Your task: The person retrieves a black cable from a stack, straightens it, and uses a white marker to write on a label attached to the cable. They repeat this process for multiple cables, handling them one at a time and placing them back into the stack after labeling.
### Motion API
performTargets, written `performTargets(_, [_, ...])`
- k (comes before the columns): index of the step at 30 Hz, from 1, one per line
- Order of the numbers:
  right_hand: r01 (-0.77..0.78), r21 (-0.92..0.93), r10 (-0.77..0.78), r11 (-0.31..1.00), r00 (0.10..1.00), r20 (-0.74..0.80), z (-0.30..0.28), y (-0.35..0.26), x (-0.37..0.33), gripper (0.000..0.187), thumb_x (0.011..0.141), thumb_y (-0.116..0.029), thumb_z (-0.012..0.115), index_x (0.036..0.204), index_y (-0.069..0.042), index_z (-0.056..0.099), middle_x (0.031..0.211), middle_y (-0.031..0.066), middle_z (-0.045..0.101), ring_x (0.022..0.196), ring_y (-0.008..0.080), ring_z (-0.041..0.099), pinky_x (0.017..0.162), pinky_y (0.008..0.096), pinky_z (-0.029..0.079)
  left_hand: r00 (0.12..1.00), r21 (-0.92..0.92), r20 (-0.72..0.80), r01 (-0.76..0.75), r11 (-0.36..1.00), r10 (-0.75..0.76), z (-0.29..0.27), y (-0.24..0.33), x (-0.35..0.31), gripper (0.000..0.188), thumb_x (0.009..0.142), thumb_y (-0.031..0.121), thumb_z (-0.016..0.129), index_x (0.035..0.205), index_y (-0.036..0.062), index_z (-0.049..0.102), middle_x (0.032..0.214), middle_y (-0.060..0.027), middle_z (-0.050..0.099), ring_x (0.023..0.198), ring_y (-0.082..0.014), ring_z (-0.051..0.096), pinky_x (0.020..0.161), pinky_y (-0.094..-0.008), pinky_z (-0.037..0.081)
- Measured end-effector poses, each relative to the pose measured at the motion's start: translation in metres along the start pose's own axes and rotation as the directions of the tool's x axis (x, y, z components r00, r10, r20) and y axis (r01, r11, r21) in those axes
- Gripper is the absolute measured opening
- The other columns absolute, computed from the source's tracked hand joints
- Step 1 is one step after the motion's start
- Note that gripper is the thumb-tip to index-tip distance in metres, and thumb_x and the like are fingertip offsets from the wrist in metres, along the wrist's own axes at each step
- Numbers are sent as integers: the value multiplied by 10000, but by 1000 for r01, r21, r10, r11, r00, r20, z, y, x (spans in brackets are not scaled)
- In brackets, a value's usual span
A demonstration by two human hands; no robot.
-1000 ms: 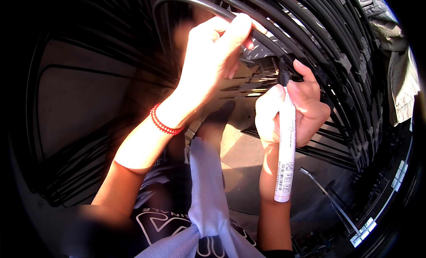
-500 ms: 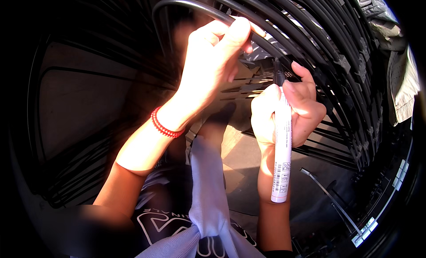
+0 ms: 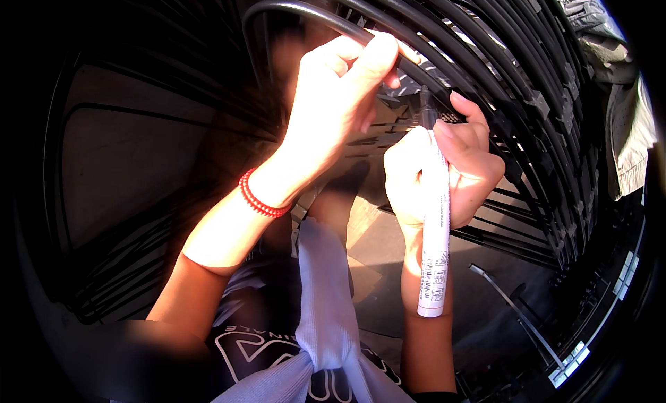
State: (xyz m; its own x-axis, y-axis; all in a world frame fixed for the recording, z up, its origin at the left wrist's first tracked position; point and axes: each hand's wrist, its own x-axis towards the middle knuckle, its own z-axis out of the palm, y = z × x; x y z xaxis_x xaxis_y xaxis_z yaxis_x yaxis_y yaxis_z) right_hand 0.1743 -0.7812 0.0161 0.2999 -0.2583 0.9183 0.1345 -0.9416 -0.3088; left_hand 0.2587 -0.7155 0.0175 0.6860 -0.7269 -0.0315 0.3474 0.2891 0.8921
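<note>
With the left hand point(image 3: 331, 108) pinching the tube point(image 3: 418, 75) steady, the right hand point(image 3: 466, 170), its grip closed round the pen point(image 3: 435, 226), should press softly.

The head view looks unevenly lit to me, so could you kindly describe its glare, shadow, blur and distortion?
In the head view, hard light washes out the left hand and brightens the right hand and white marker; in the head view, the far left sinks into deep shadow; in the head view, the dark sleeve at lower left looks soft; in the head view, the fisheye corners are black.
</note>
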Motion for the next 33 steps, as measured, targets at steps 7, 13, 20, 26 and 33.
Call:
performTargets(7, [-86, 71, 84, 994, 996, 24, -12, -8, 7, 168, 739, -55, 578, 850, -25, 456, 513, 23, 448, 436, 134, 418, 734, 398, 471, 999, -26, 39, -26, 999, 27, -1, -3, -2, 350, 877, 325, 462, 917, -5, 568, 658, -8, 537, 355, -13, 313, 354, -150, 276])
performTargets(13, [-578, 396, 611, 714, 790, 53, -54, -37, 31, 223, 741, -125, 545, 840, -24, 372, 540, 51, 426, 512, 111, 419, 497, 258, 447, 996, 13, 68, -57, 998, 56, -12, 6, -26, 372, 872, 331, 466, 897, -32, 545, 657, -34, 518, 341, -14, 326, 341, -139, 296])
performTargets(20, [-909, 332, 916, 253, 336, 220, -58, -52, 71, 182, 817, -129, 447, 666, -45, 389, 521, 5, 359, 348, 27, 231, 313, 169, 254, 990, -82, 98, -92, 992, 100, -24, 16, -60, 265, 855, 211, 503, 863, -47, 568, 684, -63, 546, 393, -30, 403, 362, -145, 304])
performTargets(26, [-952, 265, 860, 150, 258, 440, -58, -62, 66, 179, 779, -106, 492, 635, -64, 395, 529, -31, 333, 410, 9, 263, 341, 168, 241, 990, -45, 101, -90, 995, 94, -30, 21, -80, 294, 849, 235, 517, 850, -53, 577, 648, -46, 509, 402, -36, 408, 373, -147, 290])
performTargets(33, [-957, 221, 841, 187, 273, 467, -61, -71, 63, 208, 734, -123, 541, 608, -69, 385, 526, -46, 312, 437, 10, 264, 364, 170, 221, 993, -44, 91, -78, 996, 81, -30, 23, -90, 289, 851, 223, 507, 836, -56, 580, 644, -45, 500, 402, -42, 402, 372, -155, 281])
